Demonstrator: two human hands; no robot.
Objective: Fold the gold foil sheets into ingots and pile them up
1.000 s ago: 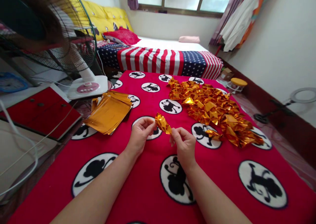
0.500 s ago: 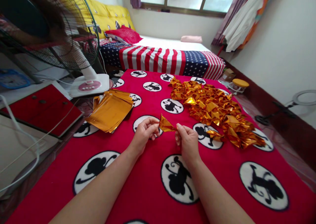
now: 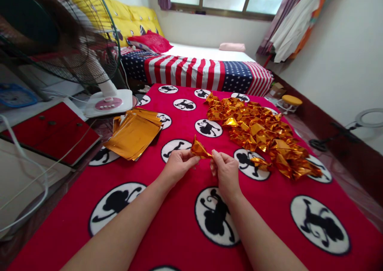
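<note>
A folded piece of gold foil paper (image 3: pixel 199 149) is held between my two hands above the red cloth (image 3: pixel 170 227). My left hand (image 3: pixel 178 163) pinches its left end, the thumb lying along the lower edge. At the narrow right end, my right hand (image 3: pixel 224 164) grips it between thumb and fingertips. A stack of flat gold foil sheets (image 3: pixel 134 137) lies to the left of my hands. Over on the right is a heap of folded gold foil pieces (image 3: pixel 254 127), with one folded piece (image 3: pixel 261 163) lying apart, closer to my right hand.
A fan (image 3: pixel 109 101) stands at the left beside a red panel (image 3: pixel 50 131) with white cables. Beyond the cloth is a bed (image 3: pixel 197 69) with a flag-patterned cover. A yellow-topped stool (image 3: pixel 291 100) and a ring-shaped stand (image 3: pixel 369 117) are along the right wall.
My left thumb has come forward onto the foil's lower edge, and the left fingers have moved behind it. The foil piece has tilted slightly. My right hand has shifted a little to the left.
</note>
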